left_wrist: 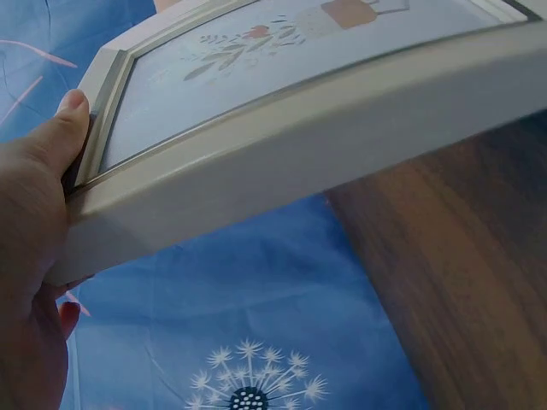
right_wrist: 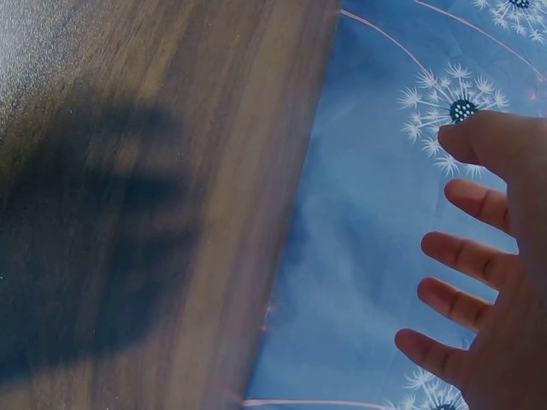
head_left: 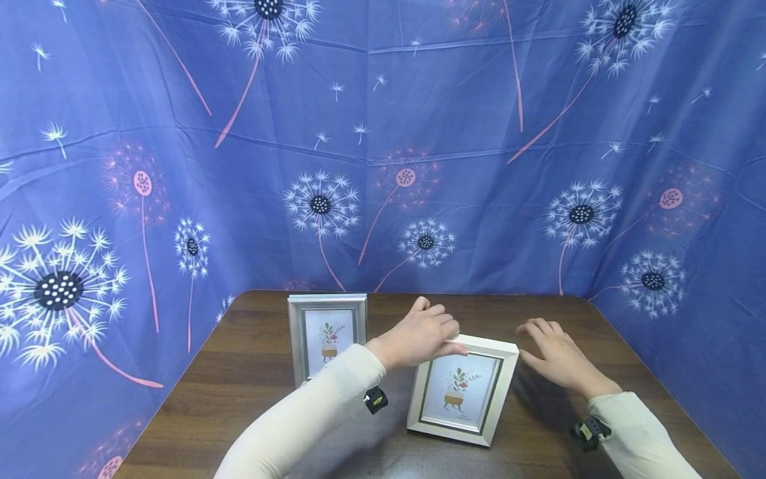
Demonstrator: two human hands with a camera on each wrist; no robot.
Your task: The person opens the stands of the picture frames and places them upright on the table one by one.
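A cream picture frame (head_left: 461, 392) with a potted-plant print stands tilted over the front middle of the table. My left hand (head_left: 415, 336) grips its top left corner, the thumb on the front face and the fingers behind, as the left wrist view of the frame (left_wrist: 256, 162) shows. Just right of the frame, my right hand (head_left: 559, 356) hovers with loosely bent fingers and nothing in them. In the right wrist view its fingers (right_wrist: 466, 256) are spread apart. A silver-grey picture frame (head_left: 296, 339) with a similar print stands behind my left forearm, its lower part partly hidden.
Everything is on a brown wooden table (head_left: 227, 372). A blue cloth (head_left: 371, 133) printed with dandelions hangs along the back and both sides. Black devices are strapped to both wrists over cream sleeves (head_left: 311, 412).
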